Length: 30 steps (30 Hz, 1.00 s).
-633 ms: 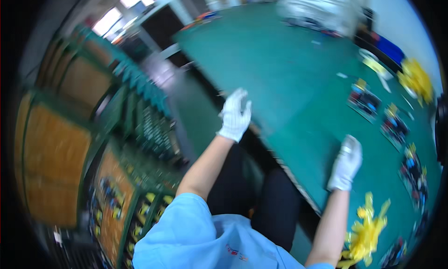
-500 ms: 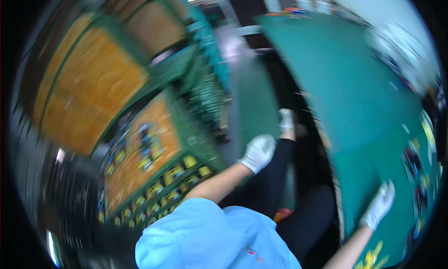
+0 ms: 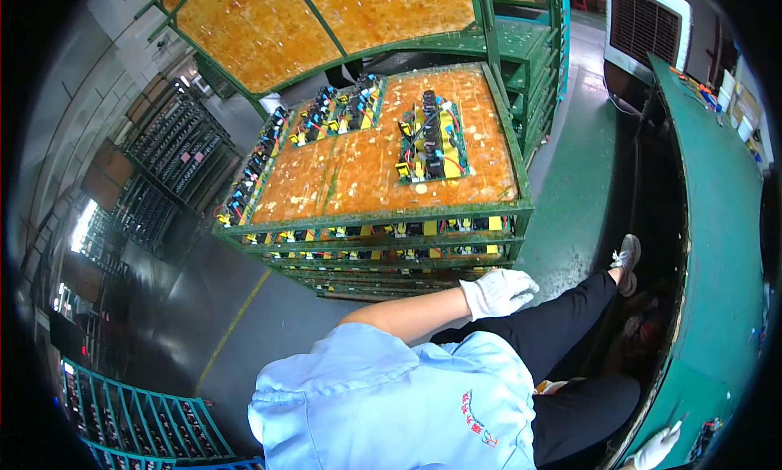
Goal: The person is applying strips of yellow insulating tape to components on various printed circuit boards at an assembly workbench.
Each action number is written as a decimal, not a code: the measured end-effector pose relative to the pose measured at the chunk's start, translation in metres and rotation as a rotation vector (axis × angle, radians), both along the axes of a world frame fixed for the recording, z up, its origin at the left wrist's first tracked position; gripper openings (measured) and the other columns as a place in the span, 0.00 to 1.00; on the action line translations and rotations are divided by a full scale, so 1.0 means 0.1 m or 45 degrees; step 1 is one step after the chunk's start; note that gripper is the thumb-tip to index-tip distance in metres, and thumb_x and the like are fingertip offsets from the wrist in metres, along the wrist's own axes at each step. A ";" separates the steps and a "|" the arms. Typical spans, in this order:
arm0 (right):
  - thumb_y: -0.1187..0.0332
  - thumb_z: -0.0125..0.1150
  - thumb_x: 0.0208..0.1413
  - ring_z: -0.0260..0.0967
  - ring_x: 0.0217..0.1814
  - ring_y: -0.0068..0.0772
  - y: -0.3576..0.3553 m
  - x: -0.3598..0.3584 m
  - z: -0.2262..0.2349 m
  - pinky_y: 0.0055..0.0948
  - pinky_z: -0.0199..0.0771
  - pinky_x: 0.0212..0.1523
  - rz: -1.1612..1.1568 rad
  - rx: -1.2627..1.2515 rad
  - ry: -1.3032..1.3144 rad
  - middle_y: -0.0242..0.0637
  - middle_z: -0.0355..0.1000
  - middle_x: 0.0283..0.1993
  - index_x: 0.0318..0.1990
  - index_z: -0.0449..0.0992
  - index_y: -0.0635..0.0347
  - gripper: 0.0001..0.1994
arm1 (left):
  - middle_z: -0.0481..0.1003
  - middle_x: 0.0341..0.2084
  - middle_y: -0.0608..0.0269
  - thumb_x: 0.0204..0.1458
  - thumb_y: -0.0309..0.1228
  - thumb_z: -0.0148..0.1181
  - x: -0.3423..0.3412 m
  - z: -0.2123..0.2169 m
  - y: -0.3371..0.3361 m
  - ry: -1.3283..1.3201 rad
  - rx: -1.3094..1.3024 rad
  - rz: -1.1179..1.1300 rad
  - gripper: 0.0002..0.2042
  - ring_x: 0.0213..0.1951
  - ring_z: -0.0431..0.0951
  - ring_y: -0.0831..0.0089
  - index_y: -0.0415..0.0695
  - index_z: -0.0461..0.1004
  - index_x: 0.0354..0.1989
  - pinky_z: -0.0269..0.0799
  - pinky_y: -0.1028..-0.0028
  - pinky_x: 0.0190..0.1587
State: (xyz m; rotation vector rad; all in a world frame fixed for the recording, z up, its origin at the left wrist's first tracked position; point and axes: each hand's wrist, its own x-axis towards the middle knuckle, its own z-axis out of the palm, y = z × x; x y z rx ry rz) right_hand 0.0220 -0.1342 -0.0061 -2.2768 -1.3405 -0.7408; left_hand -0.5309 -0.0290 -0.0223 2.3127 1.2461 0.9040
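Observation:
My left hand [image 3: 498,293], in a white glove, hangs over my dark-trousered thigh with its fingers loosely curled in; nothing shows in it. At the lower right my right hand [image 3: 656,449], gloved too, lies over the green bench, fingers stretched out. A circuit board [image 3: 705,439] sits just beyond its fingertips, partly cut by the picture's rim. Ahead of me stands a green metal rack with an orange-brown board top [image 3: 350,181]. One circuit board [image 3: 434,140] with black and yellow parts lies on that top, apart from several others [image 3: 338,112] along its far left side.
The green bench [image 3: 721,226] runs along my right. Lower rack shelves [image 3: 391,230] hold more boards. Another tall rack with orange-brown panels [image 3: 399,14] stands behind. An air cooler [image 3: 648,30] is at the far right; a blue-green rack [image 3: 155,413] stands at lower left.
My view has turned left, so the rack now stands in front and the bench has slid to the right rim. The blur is gone. My right hand now appears lower, beside a circuit board.

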 end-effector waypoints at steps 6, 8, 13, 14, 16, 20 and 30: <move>0.61 0.60 0.52 0.75 0.27 0.46 -0.03 -0.01 0.00 0.42 0.77 0.28 -0.032 0.081 -0.118 0.42 0.76 0.29 0.36 0.78 0.55 0.09 | 0.78 0.38 0.52 0.54 0.30 0.57 -0.02 0.26 -0.01 0.039 0.125 -0.082 0.09 0.39 0.79 0.56 0.40 0.76 0.40 0.76 0.64 0.43; 0.61 0.61 0.52 0.74 0.26 0.46 -0.07 0.02 -0.01 0.41 0.76 0.27 -0.032 0.101 -0.114 0.41 0.76 0.28 0.35 0.78 0.55 0.09 | 0.78 0.36 0.53 0.53 0.29 0.58 -0.10 0.45 0.00 -0.016 0.218 -0.032 0.08 0.37 0.80 0.56 0.41 0.76 0.39 0.76 0.64 0.41; 0.62 0.62 0.53 0.74 0.23 0.44 0.00 0.05 -0.11 0.39 0.76 0.24 0.021 0.234 -0.276 0.39 0.76 0.26 0.33 0.78 0.55 0.08 | 0.78 0.33 0.54 0.52 0.27 0.59 -0.56 1.17 0.08 -0.064 0.460 0.179 0.07 0.35 0.80 0.59 0.42 0.77 0.39 0.76 0.66 0.40; 0.63 0.62 0.53 0.73 0.22 0.43 0.01 0.07 -0.11 0.39 0.75 0.24 0.066 0.274 -0.325 0.39 0.75 0.26 0.32 0.78 0.55 0.07 | 0.78 0.33 0.53 0.52 0.29 0.59 -0.69 1.30 0.17 -0.088 0.571 0.237 0.08 0.36 0.80 0.57 0.42 0.77 0.39 0.75 0.65 0.41; 0.64 0.63 0.52 0.74 0.24 0.45 -0.02 0.09 -0.11 0.39 0.76 0.26 0.109 0.312 -0.288 0.41 0.76 0.27 0.32 0.78 0.58 0.08 | 0.78 0.33 0.53 0.52 0.31 0.60 -0.98 1.52 0.45 -0.096 0.770 0.396 0.08 0.39 0.79 0.57 0.42 0.77 0.38 0.75 0.64 0.42; 0.64 0.62 0.54 0.74 0.28 0.50 -0.07 0.09 -0.09 0.41 0.78 0.32 0.128 0.251 0.034 0.47 0.76 0.30 0.34 0.78 0.64 0.10 | 0.73 0.52 0.50 0.55 0.41 0.57 -1.63 1.60 0.94 0.436 0.534 1.037 0.19 0.54 0.73 0.54 0.44 0.73 0.51 0.68 0.61 0.57; 0.63 0.60 0.55 0.74 0.40 0.49 -0.18 0.34 -0.20 0.40 0.74 0.44 0.072 0.150 0.290 0.48 0.76 0.39 0.43 0.78 0.62 0.13 | 0.75 0.51 0.48 0.54 0.51 0.50 -1.96 1.89 1.42 0.824 -0.426 1.042 0.26 0.53 0.75 0.52 0.46 0.73 0.54 0.69 0.61 0.57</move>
